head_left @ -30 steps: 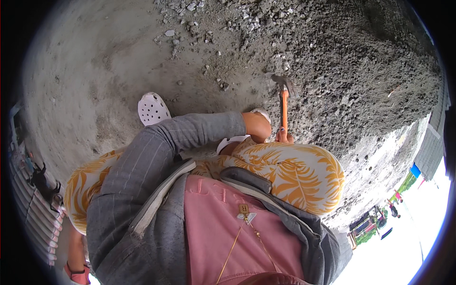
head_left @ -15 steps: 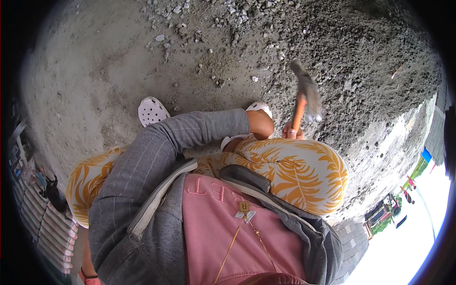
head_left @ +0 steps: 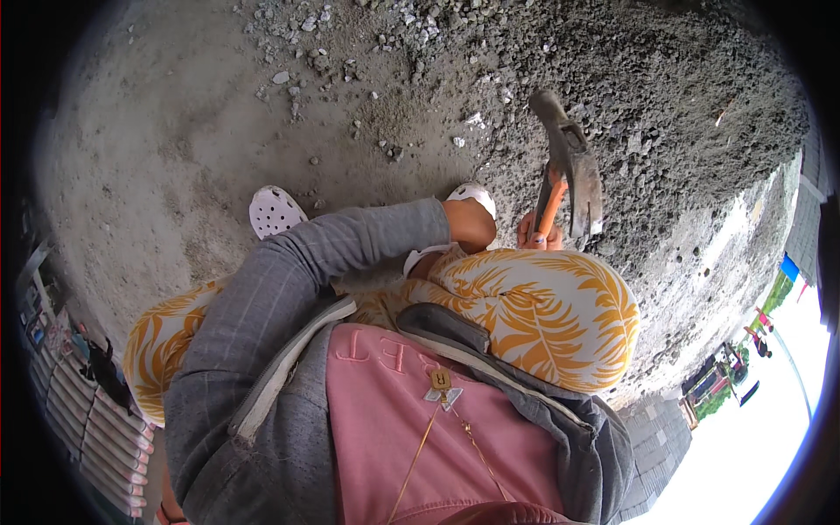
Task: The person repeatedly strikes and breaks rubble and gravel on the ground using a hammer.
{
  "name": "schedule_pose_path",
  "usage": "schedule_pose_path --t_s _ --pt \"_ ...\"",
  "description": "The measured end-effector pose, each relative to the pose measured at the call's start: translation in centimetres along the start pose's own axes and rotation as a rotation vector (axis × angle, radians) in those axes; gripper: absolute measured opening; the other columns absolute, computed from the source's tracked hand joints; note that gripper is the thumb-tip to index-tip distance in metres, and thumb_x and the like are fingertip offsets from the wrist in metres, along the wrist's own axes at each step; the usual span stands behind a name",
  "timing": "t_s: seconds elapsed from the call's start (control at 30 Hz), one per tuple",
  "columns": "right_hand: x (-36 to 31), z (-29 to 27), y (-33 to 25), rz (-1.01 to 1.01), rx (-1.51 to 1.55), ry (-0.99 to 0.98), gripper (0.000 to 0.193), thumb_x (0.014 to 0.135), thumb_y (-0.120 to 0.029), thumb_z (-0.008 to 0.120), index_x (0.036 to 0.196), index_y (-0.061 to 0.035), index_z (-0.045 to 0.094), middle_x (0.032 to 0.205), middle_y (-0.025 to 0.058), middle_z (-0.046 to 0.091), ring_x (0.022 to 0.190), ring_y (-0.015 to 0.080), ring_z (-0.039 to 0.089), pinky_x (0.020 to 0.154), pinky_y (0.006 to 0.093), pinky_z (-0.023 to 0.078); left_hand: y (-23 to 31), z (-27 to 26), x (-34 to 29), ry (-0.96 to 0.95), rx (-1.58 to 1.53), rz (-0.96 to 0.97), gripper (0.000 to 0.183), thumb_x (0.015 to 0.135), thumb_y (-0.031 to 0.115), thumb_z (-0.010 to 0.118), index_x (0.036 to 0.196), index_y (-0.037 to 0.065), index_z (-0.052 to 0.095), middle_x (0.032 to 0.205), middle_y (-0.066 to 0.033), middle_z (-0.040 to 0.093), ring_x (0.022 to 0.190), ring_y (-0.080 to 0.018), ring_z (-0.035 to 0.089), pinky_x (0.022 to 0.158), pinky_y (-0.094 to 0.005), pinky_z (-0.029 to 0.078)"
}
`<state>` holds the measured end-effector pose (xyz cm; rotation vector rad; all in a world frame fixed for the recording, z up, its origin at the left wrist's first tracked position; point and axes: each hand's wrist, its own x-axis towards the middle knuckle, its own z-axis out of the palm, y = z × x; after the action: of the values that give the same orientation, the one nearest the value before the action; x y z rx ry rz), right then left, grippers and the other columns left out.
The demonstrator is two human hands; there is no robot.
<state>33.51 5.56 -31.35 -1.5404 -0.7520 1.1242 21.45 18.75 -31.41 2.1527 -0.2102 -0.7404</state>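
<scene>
A claw hammer (head_left: 579,171) with a dull metal head and an orange-and-black handle stands up beyond my right knee, above the gravel. My right hand (head_left: 539,234) is wrapped round its handle; the knee hides most of that arm. Across my lap runs my left arm in a grey sleeve, ending in bare skin at my left wrist (head_left: 472,225) beside the right shoe. The fingers of my left hand are hidden behind the leg, so what they hold or touch does not show. Grey crushed stone (head_left: 647,131) lies around the hammer.
My white perforated clogs (head_left: 276,213) stand on dusty ground. Pale stone chips (head_left: 315,22) are scattered ahead. On the right a whitish slope (head_left: 731,249) leads toward distant people (head_left: 759,332). A dark animal (head_left: 105,372) and corrugated sheeting (head_left: 96,429) are at the lower left.
The hammer's head has moved slightly up and right, with its handle less slanted; it was blurred before and is sharp now. The whole view has shifted a little. My left arm keeps its pose.
</scene>
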Motion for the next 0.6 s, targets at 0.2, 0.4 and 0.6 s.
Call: schedule_pose_path --t_s 0.2,0.4,0.6 --pt "-1.3 -0.5 5.4 0.594 -0.547 0.184 0.043 0.077 -0.039 0.053 0.054 -0.0029 0.048 0.044 -0.0002 0.042 0.04 0.0062 0.035 0.037 0.0242 0.027 -0.8 0.4 0.1 0.166 -0.083 -0.006 0.029 0.067 0.029 0.053 0.07 0.001 0.061 0.071 -0.0142 0.059 0.07 -0.0279 0.056 0.065 -0.0377 0.042" --pt "1.5 2.0 0.6 0.422 -0.162 0.139 0.042 0.08 -0.04 0.049 0.063 -0.0006 0.048 0.048 0.0006 0.043 0.04 0.0065 0.038 0.037 0.021 0.028 -1.9 -0.2 -0.1 0.129 -0.103 -0.123 0.03 0.065 0.029 0.052 0.077 0.004 0.062 0.077 -0.0128 0.06 0.074 -0.027 0.057 0.065 -0.0364 0.044" --pt "10.1 5.2 -6.8 -0.201 -0.035 -0.099 0.045 0.081 -0.043 0.042 0.069 0.0007 0.045 0.048 0.0004 0.041 0.042 0.0059 0.038 0.038 0.0201 0.028 -1.7 -1.4 -0.5 0.17 -0.053 -0.142 0.026 0.062 0.027 0.052 0.071 0.005 0.063 0.072 -0.012 0.059 0.069 -0.028 0.057 0.061 -0.0376 0.044"
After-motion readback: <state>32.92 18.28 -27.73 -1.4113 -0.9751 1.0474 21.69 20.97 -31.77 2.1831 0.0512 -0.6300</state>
